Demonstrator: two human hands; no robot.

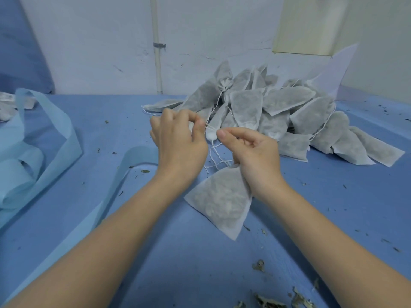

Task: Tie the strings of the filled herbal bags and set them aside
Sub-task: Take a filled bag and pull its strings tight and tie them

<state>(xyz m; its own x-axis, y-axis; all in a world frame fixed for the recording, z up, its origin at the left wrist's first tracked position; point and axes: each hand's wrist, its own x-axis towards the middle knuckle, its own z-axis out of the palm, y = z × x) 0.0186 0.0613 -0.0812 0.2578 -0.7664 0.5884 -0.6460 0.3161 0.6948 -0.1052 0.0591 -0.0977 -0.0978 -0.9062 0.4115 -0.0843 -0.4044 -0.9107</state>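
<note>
White string (214,152) runs taut between both hands in the head view: the left hand (180,141) pinches one end with curled fingers, the right hand (253,147) pinches the other between thumb and forefinger, apparently drawing a knot tight. Below the right wrist hangs the filled herbal bag (222,201), its gathered neck kept inside that palm so the mouth likely stays closed while the knot forms; dark dried herb shows through its thin fabric. Beyond the fingertips lies a pile of bags (278,116), also stuffed with herb, strings trailing. Left of the left hand sits pale blue fabric strip (44,138), and herb crumbs (259,265) dot the blue table (178,263) near the forearms
</note>
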